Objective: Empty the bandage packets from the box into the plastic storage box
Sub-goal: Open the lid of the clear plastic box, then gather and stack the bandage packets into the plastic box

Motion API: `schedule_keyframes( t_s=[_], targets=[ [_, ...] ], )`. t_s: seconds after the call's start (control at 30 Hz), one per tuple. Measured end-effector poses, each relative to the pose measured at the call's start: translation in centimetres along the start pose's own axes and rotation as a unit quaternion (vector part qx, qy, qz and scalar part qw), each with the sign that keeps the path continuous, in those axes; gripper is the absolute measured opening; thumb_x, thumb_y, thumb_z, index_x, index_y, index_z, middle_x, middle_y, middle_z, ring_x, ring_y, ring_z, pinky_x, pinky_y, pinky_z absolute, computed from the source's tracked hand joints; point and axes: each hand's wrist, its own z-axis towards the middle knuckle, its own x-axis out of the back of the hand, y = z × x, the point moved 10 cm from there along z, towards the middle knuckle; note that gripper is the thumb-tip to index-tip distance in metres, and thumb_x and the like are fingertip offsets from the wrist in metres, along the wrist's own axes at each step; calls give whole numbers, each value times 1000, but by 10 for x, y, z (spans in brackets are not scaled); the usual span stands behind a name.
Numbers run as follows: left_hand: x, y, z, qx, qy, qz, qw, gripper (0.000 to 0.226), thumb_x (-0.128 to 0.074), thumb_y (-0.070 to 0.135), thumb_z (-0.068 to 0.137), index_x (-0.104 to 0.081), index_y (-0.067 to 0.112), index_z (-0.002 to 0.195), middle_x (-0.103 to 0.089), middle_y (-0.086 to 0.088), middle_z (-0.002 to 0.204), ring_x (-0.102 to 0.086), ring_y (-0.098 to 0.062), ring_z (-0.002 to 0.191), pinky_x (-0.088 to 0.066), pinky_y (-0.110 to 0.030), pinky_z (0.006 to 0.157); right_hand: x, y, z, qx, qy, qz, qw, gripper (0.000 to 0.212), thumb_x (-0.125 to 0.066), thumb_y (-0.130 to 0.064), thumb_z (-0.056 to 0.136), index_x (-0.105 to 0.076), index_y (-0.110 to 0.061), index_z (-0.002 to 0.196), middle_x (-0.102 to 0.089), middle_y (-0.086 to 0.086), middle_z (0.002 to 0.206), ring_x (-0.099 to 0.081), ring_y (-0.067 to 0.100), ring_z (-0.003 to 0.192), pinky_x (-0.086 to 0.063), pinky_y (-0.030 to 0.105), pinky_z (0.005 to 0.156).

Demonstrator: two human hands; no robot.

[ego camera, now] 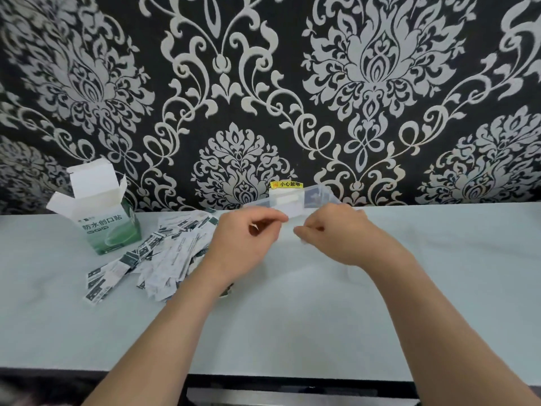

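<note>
I see left hand (246, 238) and right hand (336, 235) curled at the clear box (316, 196); I cannot tell their grip. Packets (164, 253) lie by the carton (109, 221) on the tabletop (439, 259)

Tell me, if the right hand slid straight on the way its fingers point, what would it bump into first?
Most likely the left hand: the right hand points left at it across a narrow gap, above the clear plastic storage box. Depth is unclear, so it could miss.
</note>
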Motion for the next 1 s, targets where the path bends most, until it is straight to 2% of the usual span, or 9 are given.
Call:
schedule_keyframes(
  t_s=[0.07,0.13,0.27,0.37,0.47,0.57,0.67,0.87,1.0],
  targets=[
    [27,-11,-2,45,33,-5,998,20,-65,10,88,-77,25,87,-71,8,76,-56,-2,60,-47,-16,59,2,3,1,-23,-10,-50,998,37,-47,-43,96,-72,-17,85,-66,-3,77,-56,20,84,-37,38,88],
    [54,-30,-5,87,29,90,992,19,-64,15,88,-76,30,88,-69,9,72,-54,-4,55,-46,-19,56,12,-7,1,-19,27,-62,998,30,-50,-38,95,-73,-19,86,-68,-3,82,-58,21,84,-42,36,84],
    [80,-68,-21,164,-55,310,935,12,-63,26,87,-71,34,84,-67,14,78,-57,-5,61,-45,-23,57,40,-66,-7,60,152,83,983,22,-52,-21,92,-71,-17,81,-67,-2,73,-60,18,71,-49,31,64],
    [85,-75,-32,169,-79,343,921,6,-68,33,83,-70,33,78,-65,14,73,-61,-6,66,-48,-25,61,-6,-119,-4,102,57,124,985,20,-51,-18,92,-71,-17,91,-69,-1,81,-61,16,72,-49,26,61],
    [79,-83,-41,177,-114,350,913,6,-69,36,81,-69,34,86,-66,12,79,-62,-11,77,-46,-26,65,-73,-142,2,95,-32,13,995,21,-50,-25,95,-60,-14,110,-65,9,110,-60,29,101,-41,29,71],
    [74,-98,-47,180,-144,366,901,22,-65,24,83,-68,33,102,-69,5,94,-62,-19,92,-48,-28,76,-102,-141,11,66,-57,-21,996,38,-46,-40,99,-50,-9,121,-60,12,120,-55,30,113,-34,30,73],
    [75,-110,-50,216,-142,287,923,22,-71,21,80,-66,34,96,-69,6,90,-64,-17,89,-48,-26,73,-111,-129,18,19,-70,16,997,45,-56,-42,93,-47,-8,120,-61,13,117,-57,30,111,-42,33,77],
    [84,-124,-50,269,-86,153,947,14,-77,16,76,-69,26,78,-69,5,71,-66,-17,67,-58,-36,72,-109,-118,24,-23,-59,59,996,26,-64,-23,86,-51,-14,106,-64,7,108,-62,29,99,-48,32,73],
    [95,-118,-44,237,-29,204,949,8,-74,24,81,-67,29,79,-69,9,71,-68,-13,74,-52,-28,66,-103,-115,23,-26,-54,76,995,18,-64,-23,84,-57,-15,99,-67,5,103,-63,28,93,-54,34,74]
  ],
)
